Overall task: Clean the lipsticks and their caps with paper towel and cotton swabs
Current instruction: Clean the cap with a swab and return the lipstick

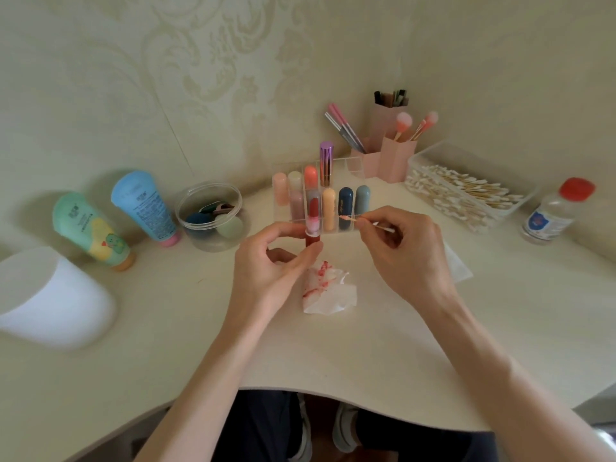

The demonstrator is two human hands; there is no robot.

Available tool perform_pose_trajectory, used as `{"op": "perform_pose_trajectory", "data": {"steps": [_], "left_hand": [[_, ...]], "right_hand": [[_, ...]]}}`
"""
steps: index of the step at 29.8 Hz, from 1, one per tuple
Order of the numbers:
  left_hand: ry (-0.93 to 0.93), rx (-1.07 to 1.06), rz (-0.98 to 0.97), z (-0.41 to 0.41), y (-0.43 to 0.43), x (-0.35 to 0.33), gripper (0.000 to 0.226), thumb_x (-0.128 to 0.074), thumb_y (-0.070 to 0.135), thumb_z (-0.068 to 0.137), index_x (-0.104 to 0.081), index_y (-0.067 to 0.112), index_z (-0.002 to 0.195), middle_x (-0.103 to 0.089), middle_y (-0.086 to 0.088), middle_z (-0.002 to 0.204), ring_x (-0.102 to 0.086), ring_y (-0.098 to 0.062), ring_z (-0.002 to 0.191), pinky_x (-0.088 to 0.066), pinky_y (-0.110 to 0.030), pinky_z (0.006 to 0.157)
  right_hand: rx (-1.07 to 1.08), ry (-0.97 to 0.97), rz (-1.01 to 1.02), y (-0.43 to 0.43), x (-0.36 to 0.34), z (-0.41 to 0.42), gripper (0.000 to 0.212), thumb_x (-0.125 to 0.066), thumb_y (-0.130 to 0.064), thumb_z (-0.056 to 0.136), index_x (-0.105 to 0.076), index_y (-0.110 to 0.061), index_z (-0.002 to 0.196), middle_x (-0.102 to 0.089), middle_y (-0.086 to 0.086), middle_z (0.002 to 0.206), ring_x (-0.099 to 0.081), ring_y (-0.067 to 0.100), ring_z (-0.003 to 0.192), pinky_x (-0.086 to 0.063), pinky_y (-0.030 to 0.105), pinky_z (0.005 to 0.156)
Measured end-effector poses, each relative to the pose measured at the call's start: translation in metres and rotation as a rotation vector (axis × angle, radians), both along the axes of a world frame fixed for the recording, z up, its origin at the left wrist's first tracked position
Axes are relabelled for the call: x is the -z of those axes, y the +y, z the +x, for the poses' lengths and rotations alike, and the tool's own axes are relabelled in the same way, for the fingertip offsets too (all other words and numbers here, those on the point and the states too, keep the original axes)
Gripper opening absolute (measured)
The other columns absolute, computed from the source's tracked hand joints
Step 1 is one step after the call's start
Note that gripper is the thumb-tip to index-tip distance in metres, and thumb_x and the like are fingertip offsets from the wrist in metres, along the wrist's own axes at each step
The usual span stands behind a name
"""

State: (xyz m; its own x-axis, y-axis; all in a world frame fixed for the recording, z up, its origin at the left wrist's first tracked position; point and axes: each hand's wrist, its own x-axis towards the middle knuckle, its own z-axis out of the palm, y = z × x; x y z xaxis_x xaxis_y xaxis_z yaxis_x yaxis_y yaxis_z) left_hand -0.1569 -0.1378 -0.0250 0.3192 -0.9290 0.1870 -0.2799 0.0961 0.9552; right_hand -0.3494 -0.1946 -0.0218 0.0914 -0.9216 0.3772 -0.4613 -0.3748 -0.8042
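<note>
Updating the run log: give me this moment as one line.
left hand: holds open red lipstick upright | right hand: holds cotton swab, tip pink, beside it | stained paper towel: on desk

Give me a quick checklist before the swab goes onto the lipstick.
1. Lipstick held upright in left hand: ok.
2. Cap off: ok.
3. Swab pinched in right hand: ok.
4. Swab tip clean: not ok, it looks pink.
5. Fresh swabs in the box at right: ok.
6. Paper towel within reach under the hands: ok, though stained red.
</note>
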Motion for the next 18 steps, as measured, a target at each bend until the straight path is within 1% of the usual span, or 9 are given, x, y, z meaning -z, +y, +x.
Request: {"op": "perform_pose_trajectory", "data": {"steps": [1,3,5,6,7,10,12,16,18], "left_hand": [[-0.025,-0.005,0.005,-0.001,-0.003,0.000,0.017,-0.085,0.016,0.085,-0.078,0.023,0.099,-0.078,0.014,0.094,-0.062,-0.003,0.060,-0.043,-0.013,0.059],[-0.070,0.000,0.017,-0.004,-0.011,0.002,0.016,-0.085,0.019,0.084,-0.079,0.025,0.097,-0.078,0.015,0.091,-0.069,-0.003,0.074,-0.047,-0.016,0.065],[-0.111,-0.006,0.028,-0.006,-0.018,0.005,0.016,-0.087,0.019,0.082,-0.079,0.024,0.095,-0.078,0.014,0.088,-0.072,-0.003,0.082,-0.051,-0.021,0.068],[-0.133,-0.011,0.034,-0.007,-0.021,0.007,0.016,-0.088,0.019,0.081,-0.079,0.025,0.093,-0.078,0.015,0.086,-0.073,-0.003,0.083,-0.054,-0.024,0.070],[-0.154,-0.015,0.042,-0.008,-0.023,0.009,0.016,-0.088,0.020,0.081,-0.079,0.026,0.092,-0.078,0.015,0.085,-0.073,-0.004,0.082,-0.057,-0.030,0.072],[-0.204,-0.018,0.061,-0.013,-0.029,0.013,0.016,-0.088,0.027,0.080,-0.077,0.032,0.090,-0.077,0.019,0.086,-0.075,-0.009,0.075,-0.061,-0.045,0.077],[-0.242,-0.021,0.052,-0.017,-0.032,0.014,0.015,-0.088,0.029,0.079,-0.077,0.033,0.090,-0.077,0.020,0.086,-0.074,-0.008,0.071,-0.061,-0.046,0.077],[-0.295,-0.050,0.033,-0.026,-0.034,0.011,0.013,-0.086,0.029,0.081,-0.078,0.032,0.091,-0.076,0.023,0.084,-0.071,0.001,0.069,-0.059,-0.039,0.080],[-0.319,-0.053,0.037,-0.028,-0.035,0.011,0.013,-0.085,0.030,0.082,-0.078,0.031,0.093,-0.076,0.022,0.085,-0.069,0.000,0.067,-0.058,-0.037,0.080]], "right_hand": [[0.021,0.005,0.016,-0.001,0.000,-0.001,0.012,-0.072,-0.021,0.096,-0.078,-0.025,0.086,-0.056,-0.022,0.058,-0.050,0.008,0.058,-0.032,0.014,0.055],[0.065,0.007,0.040,-0.003,-0.001,-0.003,0.014,-0.073,-0.022,0.095,-0.076,-0.027,0.083,-0.061,-0.021,0.061,-0.055,0.007,0.061,-0.035,0.014,0.057],[0.102,0.037,0.079,-0.005,-0.001,-0.006,0.014,-0.073,-0.023,0.093,-0.075,-0.028,0.080,-0.069,-0.013,0.068,-0.061,0.009,0.066,-0.046,0.024,0.061],[0.113,0.058,0.111,-0.006,-0.001,-0.007,0.013,-0.073,-0.023,0.091,-0.076,-0.027,0.080,-0.071,-0.010,0.070,-0.064,0.010,0.069,-0.050,0.029,0.064],[0.113,0.078,0.149,-0.006,-0.001,-0.008,0.011,-0.073,-0.024,0.090,-0.077,-0.026,0.079,-0.071,-0.009,0.071,-0.065,0.011,0.071,-0.051,0.029,0.066],[0.076,0.133,0.261,-0.005,-0.003,-0.009,0.011,-0.074,-0.028,0.086,-0.076,-0.028,0.076,-0.070,-0.011,0.074,-0.066,0.006,0.074,-0.046,0.025,0.068],[0.078,0.157,0.297,-0.006,-0.004,-0.010,0.010,-0.074,-0.030,0.086,-0.075,-0.030,0.076,-0.072,-0.012,0.080,-0.067,0.006,0.078,-0.047,0.025,0.070],[0.109,0.155,0.314,-0.008,-0.006,-0.014,0.011,-0.073,-0.031,0.086,-0.075,-0.030,0.076,-0.072,-0.010,0.081,-0.066,0.006,0.078,-0.050,0.026,0.073],[0.109,0.148,0.313,-0.009,-0.006,-0.014,0.011,-0.074,-0.030,0.086,-0.074,-0.030,0.075,-0.072,-0.011,0.081,-0.065,0.003,0.076,-0.049,0.025,0.073]]}}
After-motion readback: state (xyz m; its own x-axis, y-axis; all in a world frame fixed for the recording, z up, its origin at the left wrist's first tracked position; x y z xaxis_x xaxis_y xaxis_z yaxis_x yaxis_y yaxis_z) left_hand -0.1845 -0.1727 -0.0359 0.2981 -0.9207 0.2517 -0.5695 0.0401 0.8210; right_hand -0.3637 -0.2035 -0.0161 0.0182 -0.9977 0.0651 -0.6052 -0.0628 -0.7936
